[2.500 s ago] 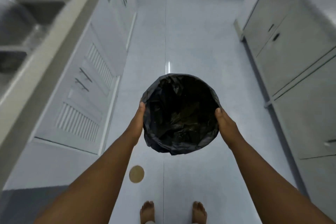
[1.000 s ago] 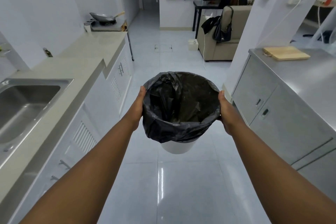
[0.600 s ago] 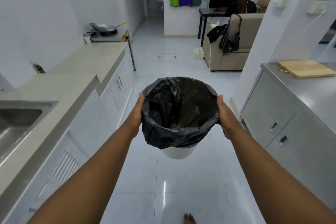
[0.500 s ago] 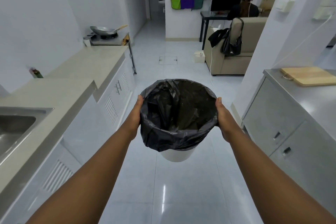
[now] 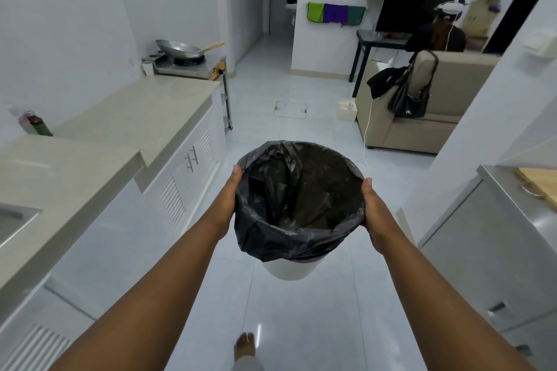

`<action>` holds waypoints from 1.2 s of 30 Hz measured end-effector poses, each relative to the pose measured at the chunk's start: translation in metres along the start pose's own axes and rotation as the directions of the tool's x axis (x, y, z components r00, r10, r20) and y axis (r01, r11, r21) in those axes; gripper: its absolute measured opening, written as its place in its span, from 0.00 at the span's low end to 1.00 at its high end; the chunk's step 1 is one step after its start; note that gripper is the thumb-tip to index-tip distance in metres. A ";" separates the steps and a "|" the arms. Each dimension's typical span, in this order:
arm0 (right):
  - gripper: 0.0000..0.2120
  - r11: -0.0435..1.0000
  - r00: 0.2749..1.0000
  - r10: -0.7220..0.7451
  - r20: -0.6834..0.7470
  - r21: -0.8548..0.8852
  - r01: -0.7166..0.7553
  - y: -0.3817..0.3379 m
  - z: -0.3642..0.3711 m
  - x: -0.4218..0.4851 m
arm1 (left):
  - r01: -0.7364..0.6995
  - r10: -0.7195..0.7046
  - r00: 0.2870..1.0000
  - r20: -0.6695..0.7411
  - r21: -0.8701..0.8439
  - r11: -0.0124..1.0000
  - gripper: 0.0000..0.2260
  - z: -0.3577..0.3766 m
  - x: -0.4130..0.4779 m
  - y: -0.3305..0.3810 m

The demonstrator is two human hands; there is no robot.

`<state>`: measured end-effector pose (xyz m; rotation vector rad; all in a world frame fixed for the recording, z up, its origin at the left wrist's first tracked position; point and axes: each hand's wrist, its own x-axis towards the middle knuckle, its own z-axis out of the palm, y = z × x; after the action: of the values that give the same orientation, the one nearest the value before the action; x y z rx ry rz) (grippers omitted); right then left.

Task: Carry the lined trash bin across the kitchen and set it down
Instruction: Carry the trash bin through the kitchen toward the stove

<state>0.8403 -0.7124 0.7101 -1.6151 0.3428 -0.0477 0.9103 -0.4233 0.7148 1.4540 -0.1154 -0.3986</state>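
Observation:
A white trash bin (image 5: 291, 269) lined with a black bag (image 5: 298, 202) hangs in the air in front of me, well above the tiled floor. My left hand (image 5: 227, 197) presses against its left rim and my right hand (image 5: 375, 214) against its right rim. The bag is folded over the rim and hides most of the bin's outer wall. The inside looks dark and holds nothing I can make out.
A beige counter (image 5: 126, 117) with white cabinets runs along the left, with a wok (image 5: 180, 50) on a stove at its far end. Steel cabinets (image 5: 482, 250) stand on the right. A beige sofa (image 5: 422, 117) with a black handbag and a seated person lies ahead.
I have walked forward down the aisle with the bin held between both hands. The sink has slid out to the left edge and the sofa is nearer. One bare foot shows below.

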 end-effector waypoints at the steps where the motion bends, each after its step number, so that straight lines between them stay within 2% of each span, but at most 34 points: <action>1: 0.47 1.000 1.000 0.010 -0.007 0.000 -0.010 -0.002 0.002 0.019 | -0.004 0.004 1.000 0.002 -0.004 1.000 0.37 -0.004 0.018 0.002; 4: 0.43 1.000 0.999 0.025 -0.028 -0.008 -0.025 -0.010 0.012 0.079 | -0.007 0.007 1.000 0.024 -0.009 1.000 0.33 -0.018 0.079 0.010; 8: 0.49 0.999 0.998 0.019 -0.061 -0.040 -0.021 -0.030 0.022 0.158 | -0.025 0.025 0.999 0.044 -0.008 1.000 0.36 -0.039 0.166 0.031; 11: 0.48 0.999 0.997 0.020 -0.073 -0.049 -0.023 -0.047 0.026 0.212 | -0.023 0.022 0.996 0.082 0.009 1.000 0.35 -0.050 0.225 0.049; 17: 0.52 0.998 0.994 0.020 -0.103 -0.049 -0.025 -0.069 0.036 0.317 | 0.001 -0.002 0.996 0.084 0.017 1.000 0.39 -0.070 0.337 0.071; 24: 0.55 0.999 0.988 0.046 -0.146 -0.016 -0.049 -0.078 0.013 0.446 | 0.027 -0.029 0.996 0.084 0.027 0.999 0.41 -0.058 0.465 0.075; 29: 0.54 0.998 0.993 0.054 -0.104 -0.019 -0.057 -0.084 -0.005 0.549 | 0.028 -0.029 0.999 0.042 0.009 1.000 0.38 -0.046 0.558 0.082; 33: 0.56 0.996 0.994 0.086 -0.065 -0.027 -0.088 -0.097 -0.026 0.627 | 0.040 -0.040 0.999 0.002 0.043 0.998 0.42 -0.034 0.633 0.100; 36: 0.54 0.997 0.997 0.063 -0.049 -0.045 -0.065 -0.112 -0.041 0.686 | 0.021 -0.020 0.999 -0.026 0.043 0.999 0.42 -0.022 0.691 0.113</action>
<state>1.5053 -0.9184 0.7018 -1.6502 0.4350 -0.0292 1.5805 -0.6251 0.7101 1.5033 -0.0890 -0.3965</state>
